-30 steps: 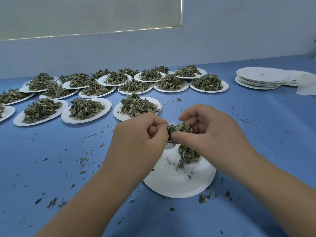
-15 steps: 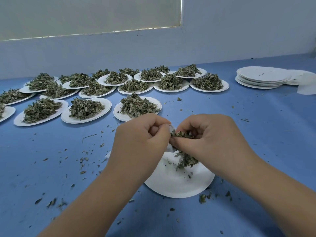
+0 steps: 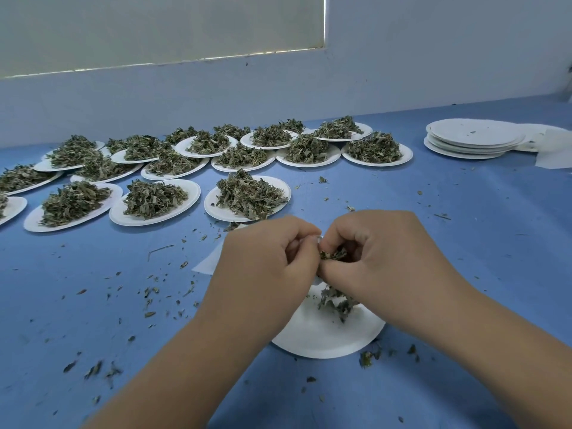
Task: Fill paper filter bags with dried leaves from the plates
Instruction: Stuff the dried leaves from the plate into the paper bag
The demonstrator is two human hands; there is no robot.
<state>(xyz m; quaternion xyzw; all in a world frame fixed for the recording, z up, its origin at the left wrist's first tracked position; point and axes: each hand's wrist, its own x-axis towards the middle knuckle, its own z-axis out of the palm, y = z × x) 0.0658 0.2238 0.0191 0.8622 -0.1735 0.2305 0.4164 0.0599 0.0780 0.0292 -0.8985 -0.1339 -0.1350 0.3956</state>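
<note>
The blue tabletop (image 3: pixel 464 243) fills my view up to a pale wall (image 3: pixel 433 57) at the far edge. Across its far left half I count well over a dozen white loaded plates (image 3: pixel 213 212), each carrying a heap of dried green leaf, set close together in rough rows. At the far right is a stack of empty plates (image 3: pixel 473 140), with white paper sheets (image 3: pixel 554 153) just beside it.

Nearest to me is the near plate (image 3: pixel 325 339), mostly bare, with a small remaining heap (image 3: pixel 335 300) on its far side.

Both hands meet above this plate, fingertips touching.
- Left hand (image 3: pixel 266 264): fingers curled, thumb and forefinger pinching a thin white edge that I take to be the filter bag (image 3: pixel 318 239). Most of the bag is hidden.
- Right hand (image 3: pixel 380 255): fingers curled, pinching a clump of dried leaves (image 3: pixel 332 255) at that edge.

A white paper corner (image 3: pixel 205 263) lies flat on the tabletop, showing from behind the left hand. I cannot tell whether it belongs to the held bag.

Loose leaf crumbs (image 3: pixel 148 305) are scattered over the tabletop, mostly to the left of the near plate.
</note>
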